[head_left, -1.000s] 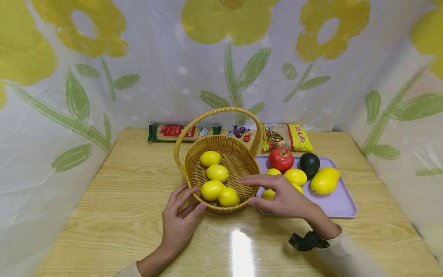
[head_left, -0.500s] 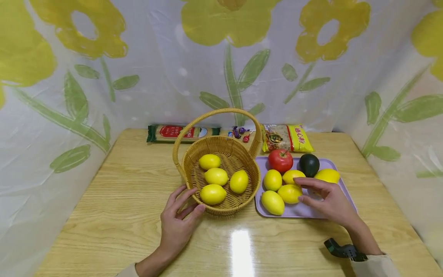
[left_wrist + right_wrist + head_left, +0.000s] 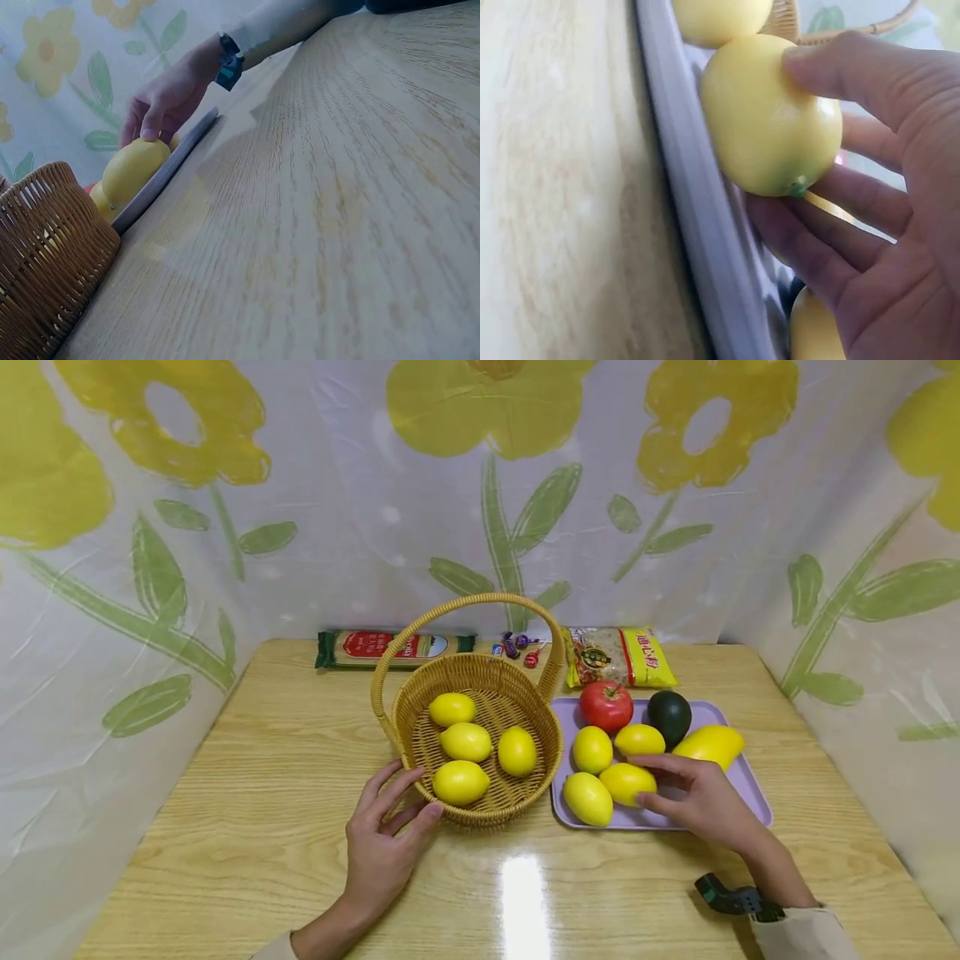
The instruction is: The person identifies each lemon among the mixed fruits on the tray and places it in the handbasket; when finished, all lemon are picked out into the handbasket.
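My left hand [image 3: 382, 843] rests its relaxed fingers against the near left rim of a round wicker basket [image 3: 551, 718] with a tall hoop handle. Several yellow lemons [image 3: 517, 752] lie spread over the basket's floor. Over the lilac tray [image 3: 750, 797] to the right, my right hand [image 3: 701, 793] pinches a lemon [image 3: 765, 120], thumb on the near side and fingers behind. Other lemons [image 3: 588, 799] sit close around it on the tray. The left wrist view shows the basket's woven side [image 3: 52, 247] and the right hand [image 3: 169, 101] beyond it.
Also on the tray are a red tomato [image 3: 606, 707], a dark green avocado [image 3: 669, 717] and a yellow mango [image 3: 712, 746]. Behind stand a noodle pack [image 3: 360, 649], small wrapped candies [image 3: 512, 646] and a yellow food bag [image 3: 648, 658], near the flowered curtain [image 3: 337, 527].
My right hand has gone from over the basket to the tray and taken hold of a lemon. A lemon in the basket has rolled to the right side. The left hand stays put.
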The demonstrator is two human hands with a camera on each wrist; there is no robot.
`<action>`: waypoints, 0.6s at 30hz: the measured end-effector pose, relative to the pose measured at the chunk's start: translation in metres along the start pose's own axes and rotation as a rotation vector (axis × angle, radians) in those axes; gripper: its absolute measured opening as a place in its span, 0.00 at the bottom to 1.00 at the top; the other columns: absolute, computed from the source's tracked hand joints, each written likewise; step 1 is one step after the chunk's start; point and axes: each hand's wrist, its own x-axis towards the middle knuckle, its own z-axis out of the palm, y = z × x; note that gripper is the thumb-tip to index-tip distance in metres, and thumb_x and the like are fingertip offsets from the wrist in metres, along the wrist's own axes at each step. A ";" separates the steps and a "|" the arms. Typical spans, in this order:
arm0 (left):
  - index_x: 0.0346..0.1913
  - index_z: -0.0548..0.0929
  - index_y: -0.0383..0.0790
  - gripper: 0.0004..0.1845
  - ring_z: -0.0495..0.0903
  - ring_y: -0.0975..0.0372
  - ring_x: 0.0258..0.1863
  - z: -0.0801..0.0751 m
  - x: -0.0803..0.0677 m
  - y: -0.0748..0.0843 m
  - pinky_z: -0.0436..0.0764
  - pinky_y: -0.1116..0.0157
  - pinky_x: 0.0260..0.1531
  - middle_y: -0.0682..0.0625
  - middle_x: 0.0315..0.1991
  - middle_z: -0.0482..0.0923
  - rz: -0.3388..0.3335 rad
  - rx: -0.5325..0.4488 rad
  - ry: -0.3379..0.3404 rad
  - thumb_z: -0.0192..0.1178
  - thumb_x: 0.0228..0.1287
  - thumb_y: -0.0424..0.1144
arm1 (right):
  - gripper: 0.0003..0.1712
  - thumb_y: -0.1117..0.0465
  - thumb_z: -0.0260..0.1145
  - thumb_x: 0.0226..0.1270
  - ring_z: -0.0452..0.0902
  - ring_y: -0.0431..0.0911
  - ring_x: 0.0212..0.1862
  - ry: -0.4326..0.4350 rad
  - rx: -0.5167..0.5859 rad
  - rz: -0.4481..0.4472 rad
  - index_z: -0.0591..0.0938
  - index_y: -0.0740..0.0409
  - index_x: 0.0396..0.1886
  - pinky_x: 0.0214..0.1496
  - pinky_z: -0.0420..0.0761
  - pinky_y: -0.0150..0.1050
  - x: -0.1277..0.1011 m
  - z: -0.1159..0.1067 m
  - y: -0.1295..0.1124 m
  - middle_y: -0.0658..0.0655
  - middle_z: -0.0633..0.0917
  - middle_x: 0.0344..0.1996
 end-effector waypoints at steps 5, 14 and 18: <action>0.66 0.85 0.29 0.27 0.84 0.48 0.67 -0.001 0.000 0.000 0.93 0.54 0.58 0.38 0.76 0.70 0.001 0.002 0.002 0.75 0.64 0.21 | 0.25 0.66 0.80 0.70 0.86 0.35 0.54 0.050 0.127 -0.042 0.88 0.55 0.65 0.61 0.89 0.24 -0.003 -0.005 -0.009 0.56 0.89 0.59; 0.66 0.85 0.27 0.27 0.83 0.48 0.67 0.000 0.001 0.001 0.93 0.54 0.58 0.36 0.75 0.70 0.020 -0.010 0.006 0.76 0.63 0.20 | 0.29 0.73 0.77 0.70 0.87 0.39 0.60 -0.005 0.294 -0.141 0.85 0.55 0.70 0.64 0.91 0.29 0.006 -0.002 -0.050 0.51 0.88 0.65; 0.66 0.85 0.27 0.27 0.83 0.48 0.67 0.000 0.000 0.001 0.93 0.53 0.58 0.36 0.75 0.70 0.012 -0.002 0.005 0.76 0.63 0.20 | 0.31 0.74 0.77 0.69 0.87 0.41 0.63 -0.045 0.324 -0.222 0.85 0.55 0.70 0.67 0.90 0.32 0.023 0.008 -0.068 0.55 0.88 0.66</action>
